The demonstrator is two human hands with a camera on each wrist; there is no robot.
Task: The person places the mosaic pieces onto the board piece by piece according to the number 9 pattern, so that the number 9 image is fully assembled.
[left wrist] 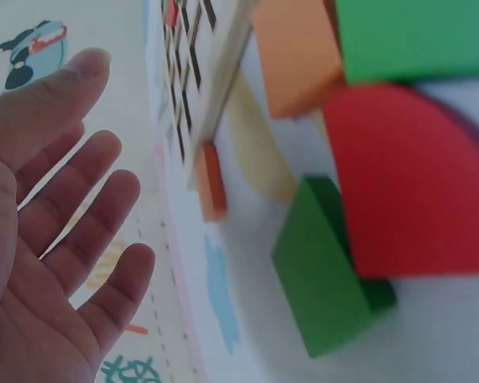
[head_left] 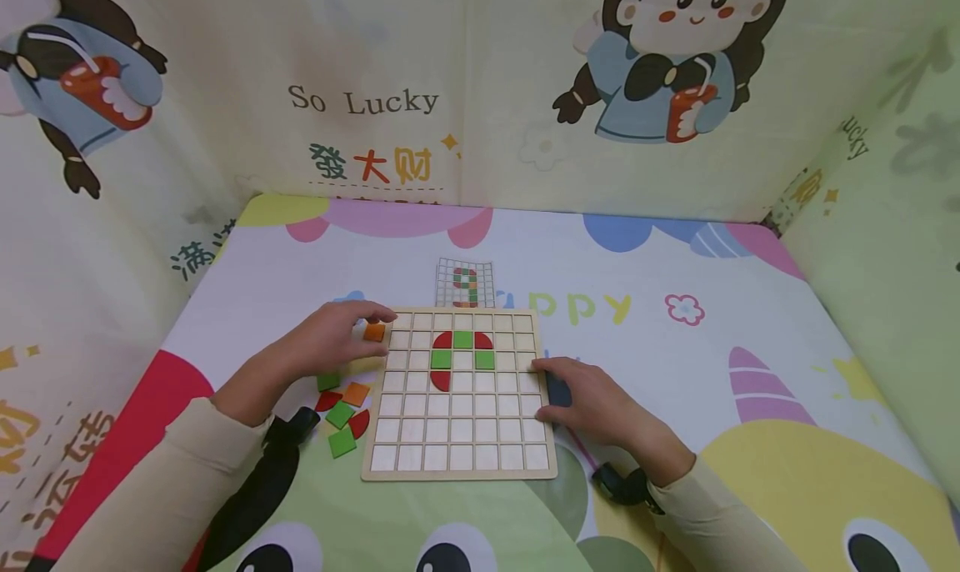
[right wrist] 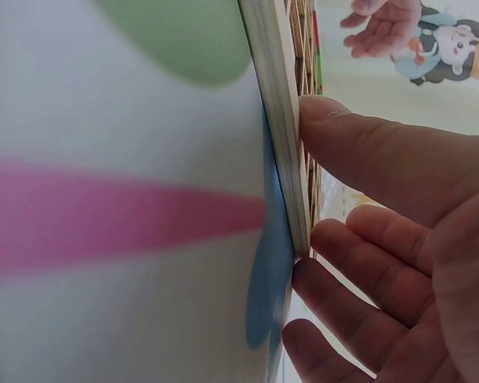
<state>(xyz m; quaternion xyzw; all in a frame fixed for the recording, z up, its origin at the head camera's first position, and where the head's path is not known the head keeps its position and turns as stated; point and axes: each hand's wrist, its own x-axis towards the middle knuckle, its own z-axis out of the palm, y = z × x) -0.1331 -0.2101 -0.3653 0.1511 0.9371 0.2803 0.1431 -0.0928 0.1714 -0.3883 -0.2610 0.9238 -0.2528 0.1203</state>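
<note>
Pale sleeves [head_left: 161, 489] cross the lower frame. Left of centre, the left hand [head_left: 326, 338] spreads beside the grid board [head_left: 461, 475]; the right hand [head_left: 596, 398], fingers loosely parted, touches its right edge.

The head camera looks forward and down from above, taking in the wooden grid board [head_left: 460, 475], the left hand [head_left: 333, 336], the right hand [head_left: 588, 393] and the printed backdrop [head_left: 510, 168] behind. The left wrist camera sits low and very close to the loose coloured blocks [head_left: 342, 442], facing past them toward the backdrop; its picture lies on its side, tabletop at right. The right wrist camera also looks sideways-turned, tabletop at left, close along the board's edge, with the left hand small at the top. All three views share the board, which the wrist cameras see only in part.
</note>
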